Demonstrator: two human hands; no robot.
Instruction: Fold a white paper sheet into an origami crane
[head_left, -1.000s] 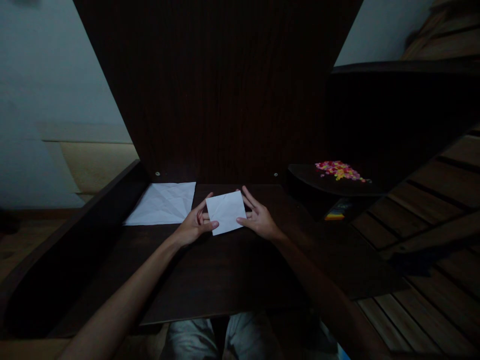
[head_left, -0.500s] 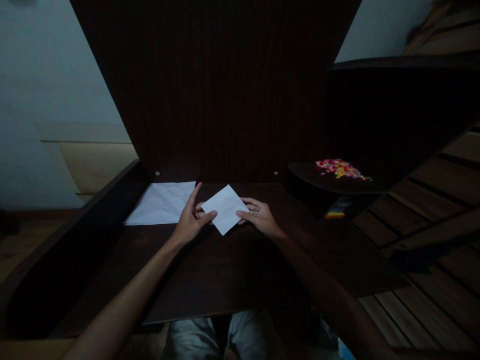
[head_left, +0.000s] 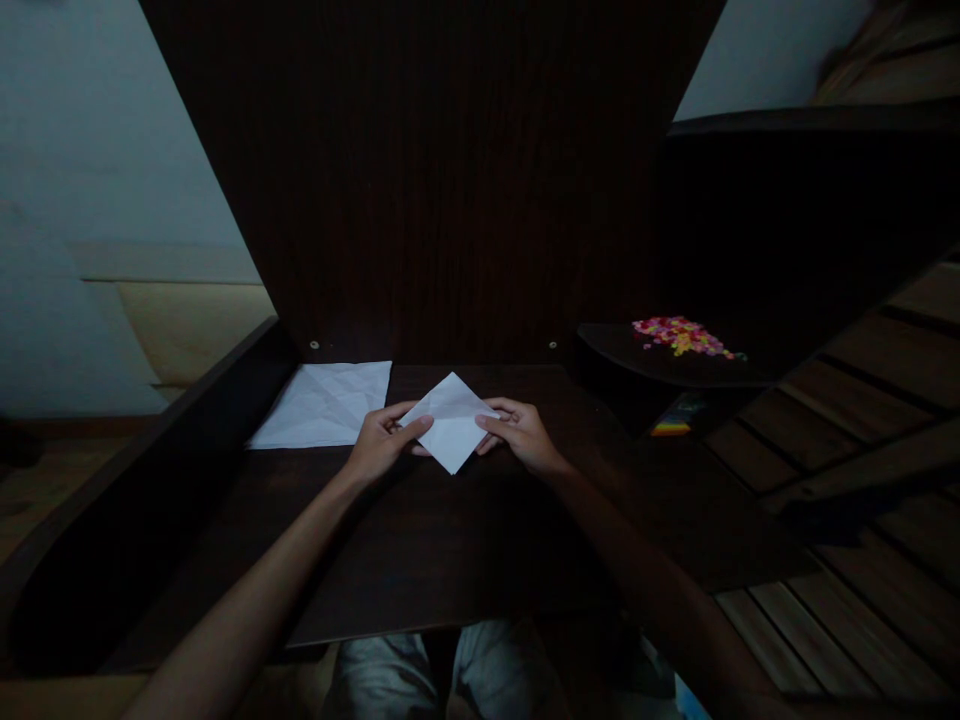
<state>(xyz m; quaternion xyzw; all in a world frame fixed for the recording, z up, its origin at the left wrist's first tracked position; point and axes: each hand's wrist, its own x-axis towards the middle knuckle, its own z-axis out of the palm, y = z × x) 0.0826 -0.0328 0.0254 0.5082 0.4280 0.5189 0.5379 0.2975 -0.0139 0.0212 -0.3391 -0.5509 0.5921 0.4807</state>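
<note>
A small folded square of white paper (head_left: 452, 415) is held just above the dark desk, turned so that it looks like a diamond. My left hand (head_left: 381, 440) pinches its left corner, thumb on top and fingers underneath. At the right corner my right hand (head_left: 521, 432) grips it the same way, thumb over the face. Faint crease lines cross the paper, and its bottom corner shows layered edges. Behind my left hand lie larger creased white sheets (head_left: 322, 400), flat on the desk.
The dark wooden desk (head_left: 420, 560) has a raised side panel (head_left: 165, 480) on the left and a tall back board (head_left: 450, 200). On a rounded corner shelf (head_left: 615, 350) at the right sits a heap of small colourful pieces (head_left: 682, 337). A rainbow-striped item (head_left: 675, 420) is tucked below it.
The paper has turned slightly, so its corners now point straight up and down. My left index finger, raised before, has come down onto the paper's edge. My right hand has barely moved.
</note>
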